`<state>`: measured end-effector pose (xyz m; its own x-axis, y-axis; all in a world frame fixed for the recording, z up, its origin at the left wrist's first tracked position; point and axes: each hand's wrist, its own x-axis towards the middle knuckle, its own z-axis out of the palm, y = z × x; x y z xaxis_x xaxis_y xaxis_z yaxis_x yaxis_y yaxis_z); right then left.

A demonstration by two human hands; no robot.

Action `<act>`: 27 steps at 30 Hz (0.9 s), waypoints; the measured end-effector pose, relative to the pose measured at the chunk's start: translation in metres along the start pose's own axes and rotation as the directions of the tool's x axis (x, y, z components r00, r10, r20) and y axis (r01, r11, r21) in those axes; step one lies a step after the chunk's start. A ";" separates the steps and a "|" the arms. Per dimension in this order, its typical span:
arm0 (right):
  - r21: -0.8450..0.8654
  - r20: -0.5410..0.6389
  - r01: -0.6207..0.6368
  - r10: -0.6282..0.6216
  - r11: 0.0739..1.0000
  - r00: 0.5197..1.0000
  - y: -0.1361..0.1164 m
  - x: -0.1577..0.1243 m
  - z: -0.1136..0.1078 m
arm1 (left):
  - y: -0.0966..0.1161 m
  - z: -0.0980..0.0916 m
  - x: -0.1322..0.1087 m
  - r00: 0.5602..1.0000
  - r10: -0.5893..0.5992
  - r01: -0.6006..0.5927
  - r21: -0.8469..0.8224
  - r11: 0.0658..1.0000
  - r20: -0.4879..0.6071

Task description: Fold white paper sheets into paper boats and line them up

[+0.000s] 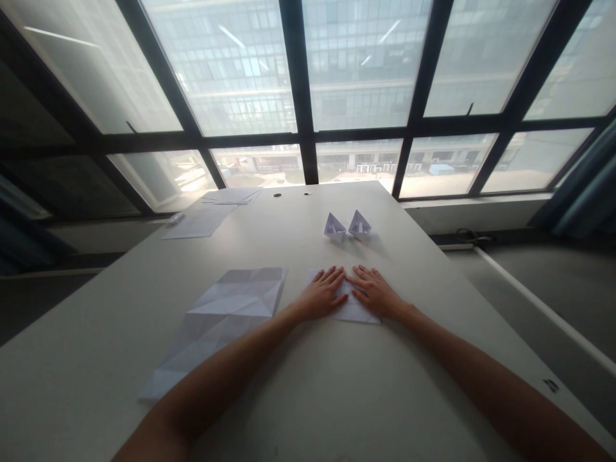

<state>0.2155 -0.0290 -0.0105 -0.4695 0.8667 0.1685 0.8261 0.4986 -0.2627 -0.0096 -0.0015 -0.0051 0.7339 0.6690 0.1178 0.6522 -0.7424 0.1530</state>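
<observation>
A folded sheet of white paper point(357, 313) lies flat on the table under both hands. My left hand point(323, 295) presses on its left part, fingers stretched out and pointing away from me. On the right part rests my right hand point(378, 294), palm down with the fingers spread. The fingertips of the two hands come close together near the middle of the paper, and much of the sheet is hidden beneath them. Just beyond the hands stand two folded paper boats point(335, 228), side by side. Left of my left forearm is a large creased sheet of paper point(231, 305).
More white paper point(202, 220) lies at the far left of the white table point(308, 398), with thin strips on top. Two small round holes are near the far edge. A dark small object point(550, 385) is at the right edge. Large windows point(360, 64) rise behind the table.
</observation>
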 end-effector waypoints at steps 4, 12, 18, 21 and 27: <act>0.014 -0.023 -0.013 0.013 1.000 1.000 0.003 0.000 0.002 | 0.001 -0.001 0.000 1.000 -0.005 0.005 -0.002 1.000 0.005; 0.043 -0.089 -0.142 0.146 0.989 0.985 0.004 0.001 0.005 | 0.006 -0.008 -0.001 1.000 0.000 0.000 0.017 1.000 0.015; 0.038 -0.107 -0.209 0.212 0.977 0.971 0.004 0.002 0.005 | 0.006 -0.011 -0.001 0.999 0.023 -0.024 0.015 1.000 0.035; 0.002 -0.053 -0.141 0.141 0.990 0.989 0.003 0.000 0.004 | 0.006 -0.010 -0.002 0.999 0.023 -0.023 0.015 1.000 0.034; -0.049 0.038 -0.074 0.076 0.996 0.996 0.003 -0.001 0.003 | 0.008 -0.010 -0.002 1.000 0.022 -0.022 0.009 1.000 0.019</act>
<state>0.2174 -0.0288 -0.0140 -0.4173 0.9019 0.1115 0.8727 0.4320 -0.2275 -0.0077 -0.0083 0.0060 0.7514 0.6518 0.1024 0.6376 -0.7572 0.1419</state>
